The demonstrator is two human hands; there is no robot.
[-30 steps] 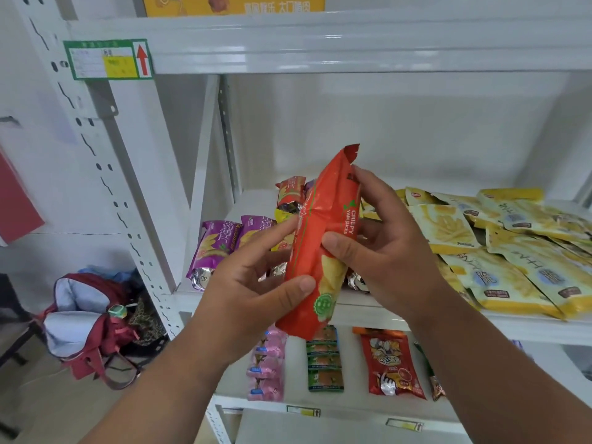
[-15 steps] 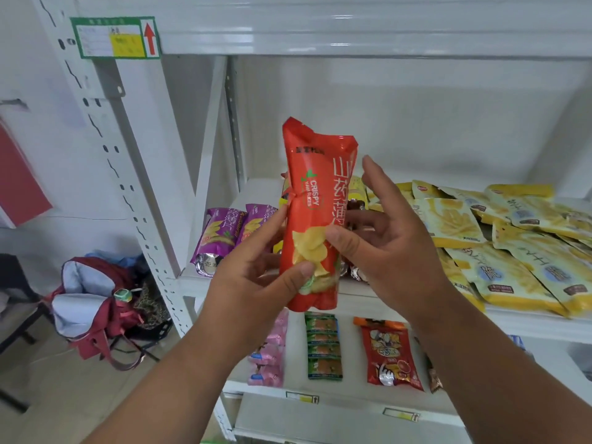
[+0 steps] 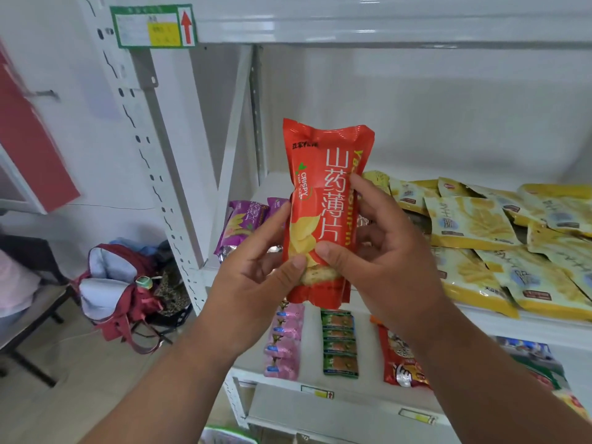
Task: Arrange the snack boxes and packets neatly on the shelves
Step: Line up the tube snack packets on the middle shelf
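Observation:
I hold a red chip packet [image 3: 320,187] upright in front of the middle shelf [image 3: 499,318], its printed front facing me. My left hand [image 3: 256,280] grips its lower left edge, thumb on the front. My right hand [image 3: 384,261] grips its right side, thumb on the front and fingers behind. Purple packets [image 3: 243,225] lie at the shelf's left end behind my left hand. Several yellow packets [image 3: 474,225] are spread overlapping on the right part of the same shelf.
The lower shelf [image 3: 288,379] carries pink sachets [image 3: 283,344], green sachets [image 3: 339,344] and a red packet [image 3: 400,363] in rows. A white perforated upright [image 3: 150,155] frames the rack's left side. A red bag [image 3: 128,293] sits on the floor to the left.
The red packet turned from edge-on and tilted to upright with its front toward me, and rose a little. Both hands kept hold of it.

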